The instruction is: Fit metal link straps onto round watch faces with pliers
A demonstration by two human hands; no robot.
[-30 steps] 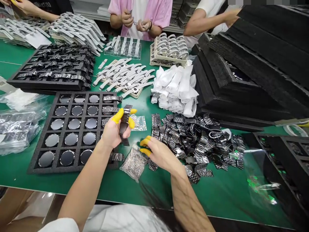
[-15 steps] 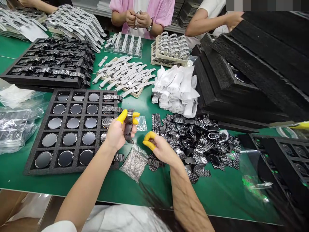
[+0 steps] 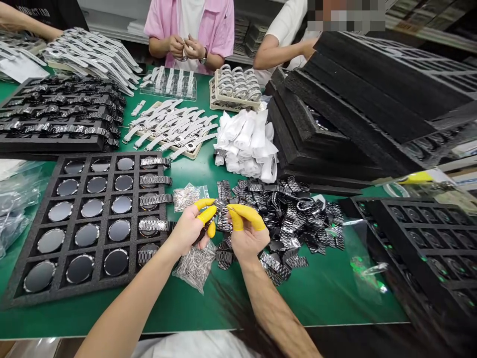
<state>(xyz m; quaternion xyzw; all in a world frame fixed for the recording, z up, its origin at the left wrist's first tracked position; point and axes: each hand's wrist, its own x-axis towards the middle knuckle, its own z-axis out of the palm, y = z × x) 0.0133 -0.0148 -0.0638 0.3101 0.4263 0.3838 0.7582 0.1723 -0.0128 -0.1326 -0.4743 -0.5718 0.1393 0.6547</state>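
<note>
Two hands (image 3: pixel 190 229), two pin bags (image 3: pixel 196 266), two co-workers (image 3: pixel 190 30)

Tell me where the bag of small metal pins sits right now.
In the head view the bag of metal pins lies on the green table, low and left of centre, just below the left hand, between the black foam tray and the heap of metal bands.

The left hand (image 3: pixel 190 229) covers most of the dark watch band (image 3: pixel 219 215) it pinches, and the right hand (image 3: pixel 248 233) hides the band's other end. At the top, a blur covers one person's face. The black tray (image 3: pixel 428 238) at lower right is cut off.
</note>
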